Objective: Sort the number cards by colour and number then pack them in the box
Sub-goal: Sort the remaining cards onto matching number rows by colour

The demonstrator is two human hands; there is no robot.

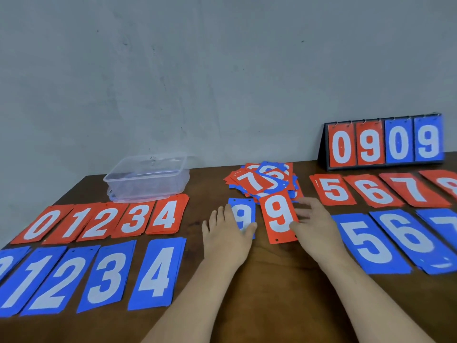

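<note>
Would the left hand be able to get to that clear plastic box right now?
Probably yes. The left hand only rests flat on the blue 9 card, gripping nothing, and the box stands open, farther back to its left. Only flat red cards lie between, low enough to pass over.

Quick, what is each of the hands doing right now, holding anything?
Left hand: open, fingers resting flat on the blue 9 card.
Right hand: pinches the red 9 card by its right edge, thumb on top.

Blue 9 card [241, 214] half under left hand [226, 237]; right hand [319, 230] fingers [306, 206] blurred by red 9 card [279, 216].
</note>
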